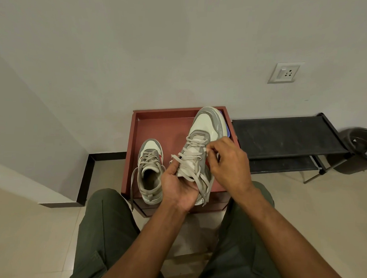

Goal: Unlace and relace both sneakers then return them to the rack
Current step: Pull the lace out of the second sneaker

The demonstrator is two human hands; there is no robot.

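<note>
Two hands: left [178, 185] cradles raised sneaker [201, 150]; right [229, 159] pinches its lace [193, 158].
Advice: pull each crossing evenly.

Head view looks steeply down, close over the lap.

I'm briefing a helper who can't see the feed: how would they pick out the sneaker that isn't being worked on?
Find the reddish-brown tray against the wall. The resting sneaker lies in its near-left corner, toe toward the wall. Unlike the held sneaker, no hand touches it, and one lace dangles over the tray's front edge.
</note>
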